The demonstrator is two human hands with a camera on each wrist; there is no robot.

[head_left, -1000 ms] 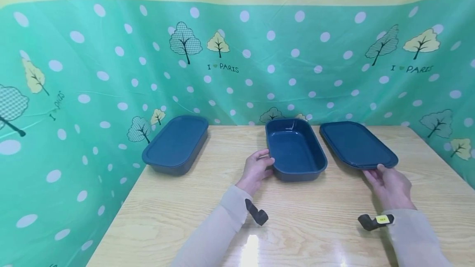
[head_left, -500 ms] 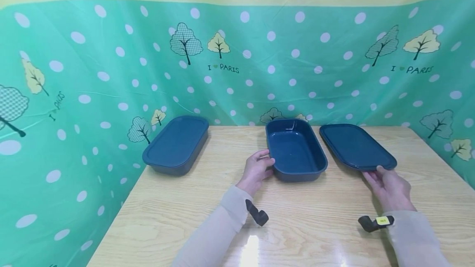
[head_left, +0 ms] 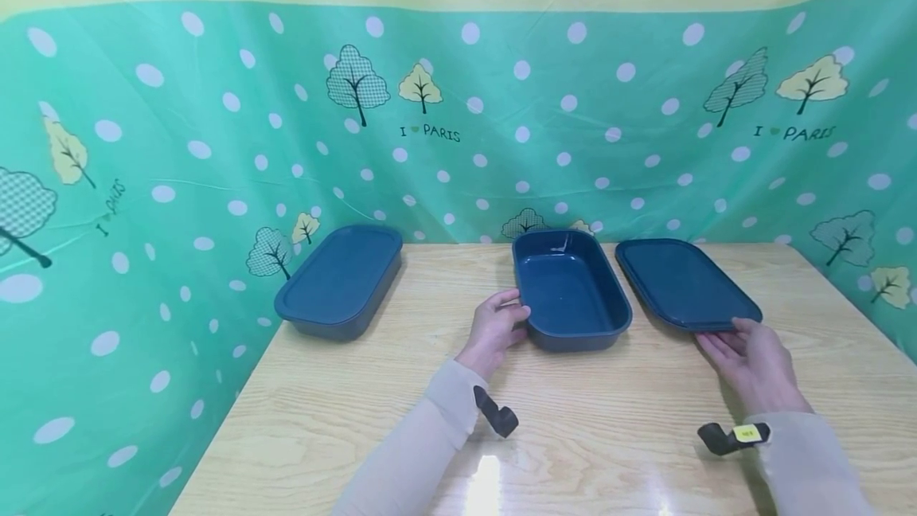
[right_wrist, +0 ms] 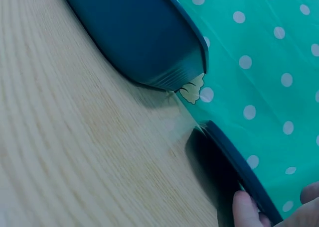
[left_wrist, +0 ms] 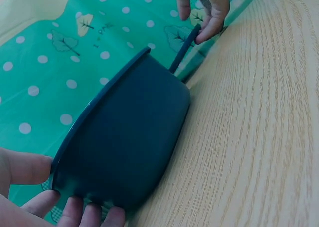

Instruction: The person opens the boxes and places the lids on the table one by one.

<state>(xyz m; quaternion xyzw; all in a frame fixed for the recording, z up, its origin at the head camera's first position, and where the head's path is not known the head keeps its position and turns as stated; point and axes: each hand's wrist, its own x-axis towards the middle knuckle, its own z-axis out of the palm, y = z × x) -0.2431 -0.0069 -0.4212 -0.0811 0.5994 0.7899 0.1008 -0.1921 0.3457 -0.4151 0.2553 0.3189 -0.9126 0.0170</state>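
Note:
A dark blue open container (head_left: 573,281) stands in the middle of the table in the head view. My left hand (head_left: 494,329) holds it at its near left corner, thumb at the rim and fingertips against the outer wall, as the left wrist view shows. To its right is a matching flat lid (head_left: 684,285). The near edge of this lid is pinched by my right hand (head_left: 755,365), thumb on top and fingers underneath. In the right wrist view the lid (right_wrist: 239,167) slants, with a dark shadow below its raised near side.
On the left, a similar container with its lid on (head_left: 344,277) stands at the table's back left. A green dotted curtain (head_left: 458,173) hangs behind and beside the wooden table (head_left: 595,428). Small black cameras (head_left: 497,412) are strapped to both wrists.
The near edge of the lid has shifted slightly left and down in the head view, with my right hand on it. My left hand and both containers have stayed in place.

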